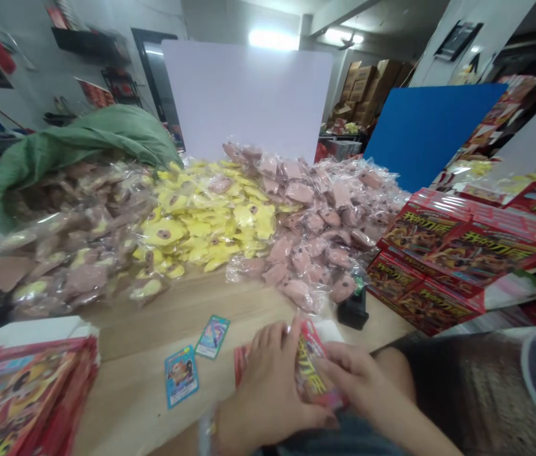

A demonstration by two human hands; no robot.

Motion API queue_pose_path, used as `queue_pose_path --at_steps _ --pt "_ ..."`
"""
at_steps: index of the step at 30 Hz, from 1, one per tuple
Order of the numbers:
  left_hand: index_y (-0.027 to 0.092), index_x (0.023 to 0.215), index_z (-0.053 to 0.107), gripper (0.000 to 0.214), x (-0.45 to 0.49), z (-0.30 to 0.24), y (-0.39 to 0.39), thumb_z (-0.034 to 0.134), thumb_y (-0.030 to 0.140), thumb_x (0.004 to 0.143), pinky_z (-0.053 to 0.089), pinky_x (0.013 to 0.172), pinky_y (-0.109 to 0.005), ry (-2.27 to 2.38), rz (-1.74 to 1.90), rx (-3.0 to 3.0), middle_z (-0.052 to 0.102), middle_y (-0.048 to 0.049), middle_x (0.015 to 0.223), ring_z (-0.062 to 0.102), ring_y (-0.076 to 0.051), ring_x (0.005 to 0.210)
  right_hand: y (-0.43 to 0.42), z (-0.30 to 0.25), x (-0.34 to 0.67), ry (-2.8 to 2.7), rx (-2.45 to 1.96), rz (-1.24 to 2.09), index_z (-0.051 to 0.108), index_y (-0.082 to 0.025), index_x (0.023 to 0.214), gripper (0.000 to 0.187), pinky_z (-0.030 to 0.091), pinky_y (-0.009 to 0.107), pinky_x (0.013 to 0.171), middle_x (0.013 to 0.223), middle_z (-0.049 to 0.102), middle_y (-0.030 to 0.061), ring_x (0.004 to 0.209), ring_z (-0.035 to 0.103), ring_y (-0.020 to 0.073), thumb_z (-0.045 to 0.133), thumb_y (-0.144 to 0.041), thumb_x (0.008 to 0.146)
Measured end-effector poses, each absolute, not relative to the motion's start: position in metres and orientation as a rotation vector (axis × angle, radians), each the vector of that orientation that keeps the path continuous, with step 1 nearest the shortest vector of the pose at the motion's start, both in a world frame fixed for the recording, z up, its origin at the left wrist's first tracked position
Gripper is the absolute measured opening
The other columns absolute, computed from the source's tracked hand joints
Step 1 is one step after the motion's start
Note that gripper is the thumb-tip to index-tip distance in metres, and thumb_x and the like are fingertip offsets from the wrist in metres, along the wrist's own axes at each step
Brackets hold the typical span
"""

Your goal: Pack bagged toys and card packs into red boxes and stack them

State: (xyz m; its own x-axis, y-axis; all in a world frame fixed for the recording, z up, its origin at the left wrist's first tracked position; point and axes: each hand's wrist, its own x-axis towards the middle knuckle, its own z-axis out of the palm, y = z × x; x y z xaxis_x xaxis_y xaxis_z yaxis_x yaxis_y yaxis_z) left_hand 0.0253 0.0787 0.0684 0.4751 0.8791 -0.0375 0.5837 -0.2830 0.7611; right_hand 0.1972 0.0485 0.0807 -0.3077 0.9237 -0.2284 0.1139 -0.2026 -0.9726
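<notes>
Wooden tabletop [230, 304], cluttered packing room. Red pack [312, 367] at near table edge, clamped between both hands: left hand [268, 386] covers its left side, right hand [362, 386] pinches right side. Judgement: hold by edges, even pressure, avoid creasing. Blue card [181, 375] and teal card [213, 335] lie just left, apart. Black object [353, 309] just behind; bagged toy heap [249, 221] and red boxes [438, 253] beyond limit working space.

A white board [249, 101] and a blue board [424, 126] stand behind the wooden table [230, 304]. Ceiling lights [272, 39] glow above; cardboard boxes [367, 85] are stacked far back.
</notes>
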Motion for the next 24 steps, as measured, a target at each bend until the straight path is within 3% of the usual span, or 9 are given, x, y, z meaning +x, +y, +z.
queue_pose_path --at_steps 3,6,8,11,13,16,21,24 --pt "0.024 0.137 0.024 0.078 0.016 0.064 0.066 0.063 0.038 0.070 0.040 0.088 -0.043 0.784 0.498 1.400 0.050 -0.0110 0.120 0.050 -0.029 0.105 0.046 0.092 0.208 -1.489 -1.278 1.676 0.066 -0.014 0.079 0.029 0.044 0.023 0.055 0.065 0.061 0.0016 0.059 0.054 0.0136 0.055 -0.042 0.078" --pt "0.025 0.136 0.014 0.075 0.020 0.051 0.049 0.059 0.032 0.077 0.041 0.090 -0.037 0.563 0.754 0.962 0.046 -0.0108 0.126 0.050 -0.025 0.109 0.040 0.086 0.215 -1.270 -1.528 0.993 0.066 -0.019 0.083 0.025 0.046 0.026 0.066 0.077 0.065 0.0036 0.073 0.057 0.0176 0.065 -0.040 0.069" --pt "0.026 0.134 0.009 0.077 0.028 0.043 0.039 0.061 0.033 0.077 0.038 0.093 -0.036 0.547 0.912 0.830 0.042 -0.0123 0.129 0.048 -0.024 0.112 0.032 0.077 0.215 -0.925 -1.554 0.867 0.064 -0.021 0.094 0.034 0.045 0.029 0.076 0.092 0.066 0.0058 0.087 0.057 0.0214 0.068 -0.040 0.066" --pt "0.024 0.125 0.017 0.071 0.035 0.037 0.029 0.065 0.034 0.074 0.042 0.086 -0.032 0.602 0.899 0.845 0.052 -0.0104 0.115 0.054 -0.022 0.101 0.017 0.066 0.208 -0.519 -1.349 1.534 0.063 -0.017 0.099 0.041 0.046 0.036 0.079 0.094 0.068 0.0097 0.089 0.060 0.0250 0.056 -0.049 0.074" --pt "0.021 0.112 0.031 0.051 0.035 0.037 0.026 0.064 0.033 0.075 0.045 0.074 -0.027 0.696 0.763 0.991 0.057 -0.0041 0.094 0.057 -0.017 0.085 0.009 0.063 0.204 -0.321 -1.201 1.820 0.064 -0.013 0.094 0.038 0.047 0.038 0.077 0.085 0.069 0.0108 0.081 0.063 0.0255 0.052 -0.045 0.077" --pt "0.018 0.094 0.042 0.024 0.034 0.036 0.023 0.056 0.033 0.080 0.042 0.065 -0.023 0.854 0.598 1.238 0.055 -0.0001 0.080 0.053 -0.013 0.073 0.001 0.061 0.206 -0.234 -1.220 1.858 0.065 -0.011 0.091 0.026 0.047 0.037 0.074 0.076 0.070 0.0094 0.070 0.065 0.0240 0.062 -0.026 0.070" --pt "0.019 0.114 0.028 0.047 0.038 0.035 0.022 0.057 0.024 0.078 0.042 0.073 -0.028 1.029 0.586 1.317 0.060 -0.0035 0.091 0.056 -0.016 0.079 0.009 0.057 0.224 -0.514 -1.178 2.020 0.054 -0.012 0.117 0.048 0.044 0.039 0.083 0.088 0.070 0.0103 0.080 0.065 0.0228 0.061 -0.032 0.075" --pt "0.018 0.103 0.038 0.030 0.037 0.037 0.025 0.054 0.023 0.078 0.041 0.070 -0.028 1.029 0.577 1.455 0.059 -0.0021 0.084 0.055 -0.016 0.076 0.022 0.064 0.231 -0.713 -1.191 2.017 0.041 -0.022 0.130 0.060 0.043 0.039 0.086 0.103 0.066 0.0067 0.089 0.063 0.0216 0.062 -0.032 0.075"
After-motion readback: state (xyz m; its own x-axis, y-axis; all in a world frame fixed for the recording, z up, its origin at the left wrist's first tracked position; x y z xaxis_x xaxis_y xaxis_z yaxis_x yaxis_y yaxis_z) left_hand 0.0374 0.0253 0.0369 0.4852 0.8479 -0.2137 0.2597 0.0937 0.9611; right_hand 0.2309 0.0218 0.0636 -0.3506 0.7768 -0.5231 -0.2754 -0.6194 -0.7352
